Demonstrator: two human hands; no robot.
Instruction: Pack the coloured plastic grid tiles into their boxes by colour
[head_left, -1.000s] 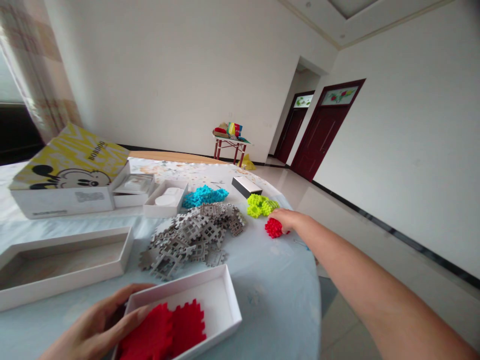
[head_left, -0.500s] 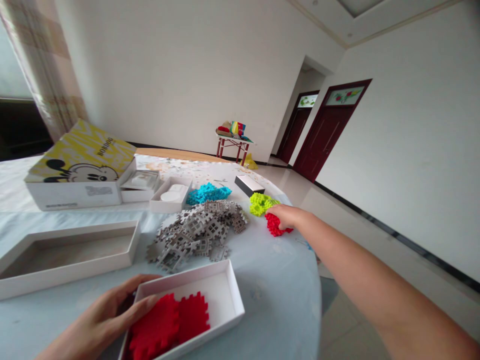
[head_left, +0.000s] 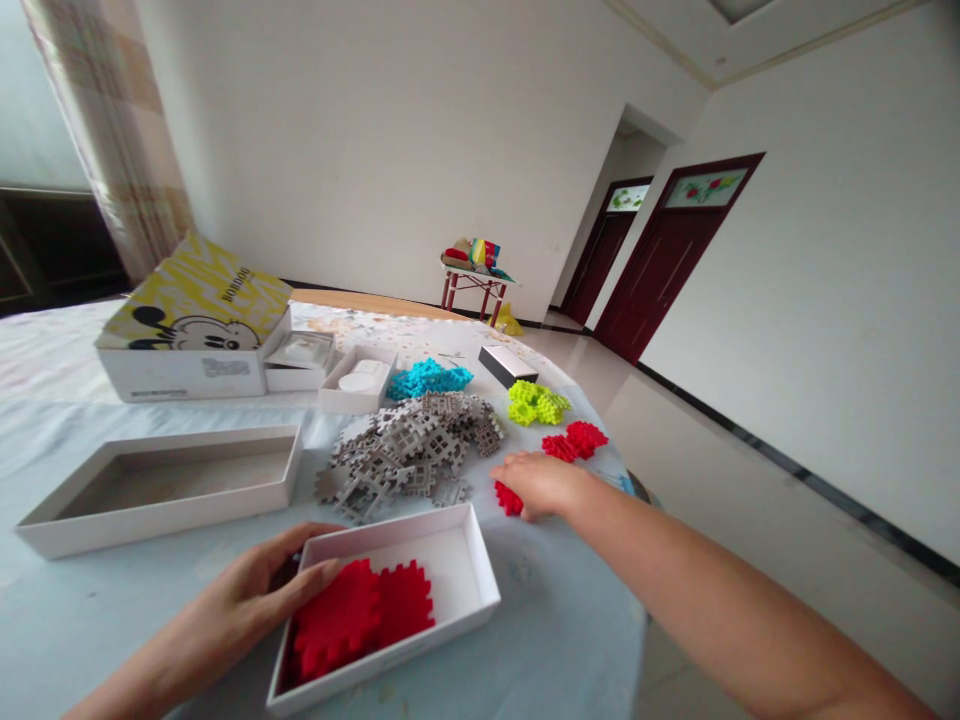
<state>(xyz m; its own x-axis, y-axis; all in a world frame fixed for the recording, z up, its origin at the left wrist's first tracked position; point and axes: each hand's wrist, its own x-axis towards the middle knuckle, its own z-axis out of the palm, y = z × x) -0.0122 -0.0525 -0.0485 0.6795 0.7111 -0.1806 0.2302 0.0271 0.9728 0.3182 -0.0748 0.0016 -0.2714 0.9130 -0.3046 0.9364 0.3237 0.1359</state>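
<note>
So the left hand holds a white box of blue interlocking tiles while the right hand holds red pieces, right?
Almost: the head view shows red interlocking tiles in the white box, not blue. The left hand holds it, and the right hand holds red pieces.

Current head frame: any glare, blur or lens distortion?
Head view: sheen on the floor; small print smudged on the yellow box; surface detail faint on red pieces in the tray; near door leaning, likely camera tilt plus wide-angle stretch.

A BOBDOG box (head_left: 172,373) with a yellow cartoon-printed lid (head_left: 206,290) stands near a patterned curtain (head_left: 124,130). Across the room, a yellow bag (head_left: 508,322) lies beside a cluttered side table (head_left: 476,273), left of two dark-red doors (head_left: 671,270).
</note>
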